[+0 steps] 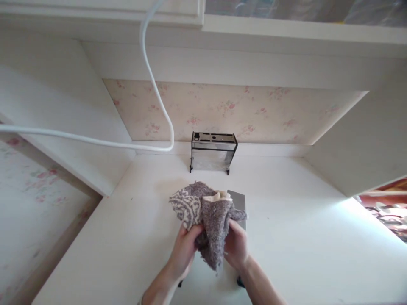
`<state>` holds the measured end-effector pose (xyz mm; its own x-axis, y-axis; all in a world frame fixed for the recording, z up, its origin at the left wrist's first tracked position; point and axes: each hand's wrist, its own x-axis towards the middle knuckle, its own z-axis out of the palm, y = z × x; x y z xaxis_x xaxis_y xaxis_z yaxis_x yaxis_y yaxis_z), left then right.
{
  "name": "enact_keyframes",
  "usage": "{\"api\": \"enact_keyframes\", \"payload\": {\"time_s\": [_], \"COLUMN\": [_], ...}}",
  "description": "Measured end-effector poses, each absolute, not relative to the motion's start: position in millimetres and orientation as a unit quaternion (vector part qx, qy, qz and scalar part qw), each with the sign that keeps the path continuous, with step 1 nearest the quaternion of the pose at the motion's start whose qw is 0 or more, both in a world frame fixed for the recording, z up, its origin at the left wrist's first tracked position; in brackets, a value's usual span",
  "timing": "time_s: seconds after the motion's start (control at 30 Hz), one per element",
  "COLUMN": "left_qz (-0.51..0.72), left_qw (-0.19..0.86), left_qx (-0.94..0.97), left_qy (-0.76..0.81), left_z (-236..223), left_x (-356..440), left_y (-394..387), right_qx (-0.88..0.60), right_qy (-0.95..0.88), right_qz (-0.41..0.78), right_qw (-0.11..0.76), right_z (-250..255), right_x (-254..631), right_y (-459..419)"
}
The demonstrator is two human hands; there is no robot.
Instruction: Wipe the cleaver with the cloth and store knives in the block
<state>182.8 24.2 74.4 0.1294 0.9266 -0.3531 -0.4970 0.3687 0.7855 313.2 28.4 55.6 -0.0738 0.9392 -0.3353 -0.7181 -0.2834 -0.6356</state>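
Observation:
Both my hands hold a crumpled grey patterned cloth (208,212) above a white desk (302,237). My left hand (186,250) grips the cloth's left side, fingers closed into the fabric. My right hand (237,245) grips its right side, fingers closed too. A cream-coloured underside of the cloth shows at the top of the bundle. Under the cloth lies a flat grey metal object (238,199), mostly hidden, with small dark feet showing near my wrists.
A shiny metal rack with slots (213,151) stands at the back of the desk against floral wallpaper (254,112). A white cable (152,80) hangs down from above and runs off left. White side panels enclose the desk on both sides.

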Motion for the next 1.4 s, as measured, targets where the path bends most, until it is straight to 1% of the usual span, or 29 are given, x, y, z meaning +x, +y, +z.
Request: {"api": "enact_keyframes", "payload": {"time_s": [0.07,0.17,0.23,0.33,0.4,0.47,0.57,0.63,0.7,0.77,0.87,0.93,1.0,1.13,1.23,1.3,1.4], "left_qz": [0.541,0.585,0.615,0.650,0.658,0.659,0.656,0.652,0.650,0.647,0.650,0.667,0.688,0.689,0.683,0.677,0.629], "left_qw": [0.634,0.525,0.495,0.528,0.560,0.587,0.629,0.651,0.669,0.682,0.682,0.663,0.644,0.643,0.650,0.668,0.721], "left_qx": [0.282,0.307,0.285,0.186,0.123,0.090,0.062,0.042,0.025,0.012,-0.003,-0.008,-0.007,0.002,0.021,0.029,0.002], "left_qy": [0.475,0.537,0.544,0.514,0.489,0.461,0.413,0.385,0.359,0.340,0.336,0.340,0.336,0.335,0.331,0.308,0.291], "left_z": [79.3,80.9,81.3,84.9,87.9,88.6,83.0,76.2,69.3,63.9,59.6,58.0,55.7,48.3,46.4,49.2,57.6], "left_x": [162.5,130.6,113.0,94.2,85.8,80.1,75.0,72.7,70.6,69.0,69.2,71.1,73.8,80.8,88.5,93.9,98.0], "left_y": [32.5,41.5,43.5,42.5,41.3,40.3,37.8,35.0,31.9,29.5,28.6,30.1,32.8,38.7,40.9,41.0,39.5], "right_qx": [-0.363,-0.432,-0.498,-0.571,-0.601,-0.629,-0.654,-0.652,-0.647,-0.647,-0.635,-0.615,-0.612,-0.619,-0.583,-0.545,-0.491], "right_qy": [-0.151,-0.171,-0.232,-0.421,-0.558,-0.651,-0.704,-0.721,-0.725,-0.702,-0.570,-0.480,-0.448,-0.430,-0.380,-0.339,-0.319], "right_qz": [0.715,0.675,0.649,0.596,0.505,0.386,0.263,0.229,0.228,0.284,0.488,0.577,0.588,0.563,0.604,0.661,0.733], "right_qw": [0.578,0.573,0.526,0.376,0.268,0.177,0.079,0.052,0.057,0.093,0.184,0.243,0.281,0.340,0.390,0.389,0.347], "right_z": [56.1,52.6,51.0,50.2,48.0,43.0,32.9,27.5,24.3,22.8,20.7,19.6,20.3,32.1,45.0,50.4,51.5], "right_x": [303.0,296.9,295.8,289.4,279.3,265.9,246.6,238.3,235.3,237.3,245.7,251.8,256.8,259.0,248.5,234.8,211.5], "right_y": [31.4,30.9,27.3,18.8,12.5,7.3,3.8,5.0,8.8,13.8,18.5,16.7,10.4,-7.4,-18.1,-23.6,-28.6]}}
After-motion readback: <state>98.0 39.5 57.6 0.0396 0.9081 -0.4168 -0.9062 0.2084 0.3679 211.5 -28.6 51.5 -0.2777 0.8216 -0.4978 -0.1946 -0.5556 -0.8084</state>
